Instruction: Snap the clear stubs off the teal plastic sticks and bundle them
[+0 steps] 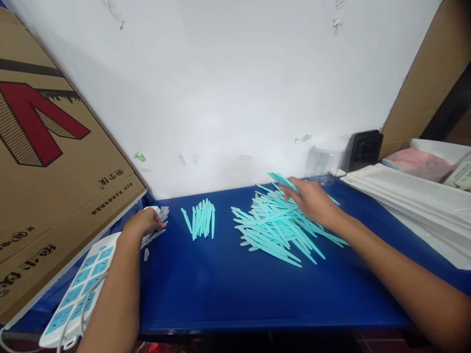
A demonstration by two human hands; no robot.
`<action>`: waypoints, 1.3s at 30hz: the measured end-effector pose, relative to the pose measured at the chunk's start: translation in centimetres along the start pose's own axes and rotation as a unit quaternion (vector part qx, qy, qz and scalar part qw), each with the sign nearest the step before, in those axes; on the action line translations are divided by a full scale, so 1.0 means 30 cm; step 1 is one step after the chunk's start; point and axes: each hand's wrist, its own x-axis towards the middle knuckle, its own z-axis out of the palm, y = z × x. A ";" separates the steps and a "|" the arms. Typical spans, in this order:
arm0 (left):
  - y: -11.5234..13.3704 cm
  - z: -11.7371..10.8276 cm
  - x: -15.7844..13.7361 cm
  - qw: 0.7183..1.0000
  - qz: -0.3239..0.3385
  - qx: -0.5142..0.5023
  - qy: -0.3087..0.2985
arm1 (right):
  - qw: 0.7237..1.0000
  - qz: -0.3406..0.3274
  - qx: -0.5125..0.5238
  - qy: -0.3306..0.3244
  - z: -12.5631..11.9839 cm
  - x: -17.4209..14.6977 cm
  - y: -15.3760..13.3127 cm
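My right hand [307,198] is closed around a few slim turquoise eyebrow razors [283,180], held just over the back of a large loose pile of the same razors [279,223]. At the left, my left hand [145,221] has its fingers pinched among small translucent plastic caps [164,213]; its fingertips are partly hidden. One loose cap [146,254] lies nearer to me. Between the hands, a smaller group of turquoise razors [203,219] lies side by side on the blue tabletop [206,284], with one razor slanting at its left.
A white power strip [83,289] with a cable runs beside my left forearm. A printed cardboard box [55,162] leans at the left. At the back right are a clear jar [327,162], a black device [365,149] and stacked white bags [412,206]. A white wall [228,98] closes the back.
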 end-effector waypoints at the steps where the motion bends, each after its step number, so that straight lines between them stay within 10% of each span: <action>1: 0.011 0.006 0.001 1.000 -0.001 0.013 -0.008 | 1.000 0.001 0.012 -0.008 0.001 -0.001 -0.005; 10: 0.140 0.005 -0.040 0.986 0.139 -0.092 0.032 | 0.984 0.027 0.160 -0.077 0.007 -0.017 -0.058; 17: 0.399 0.051 -0.149 0.895 0.262 -0.355 0.061 | 0.955 0.062 0.245 -0.158 0.000 -0.030 -0.087; 24: 0.556 0.130 -0.253 0.827 0.292 -0.479 -0.021 | 0.923 0.059 0.310 -0.218 -0.002 -0.045 -0.120; 39: 0.623 0.171 -0.313 0.798 0.268 -0.537 -0.048 | 0.952 0.048 0.234 -0.192 0.048 -0.051 -0.116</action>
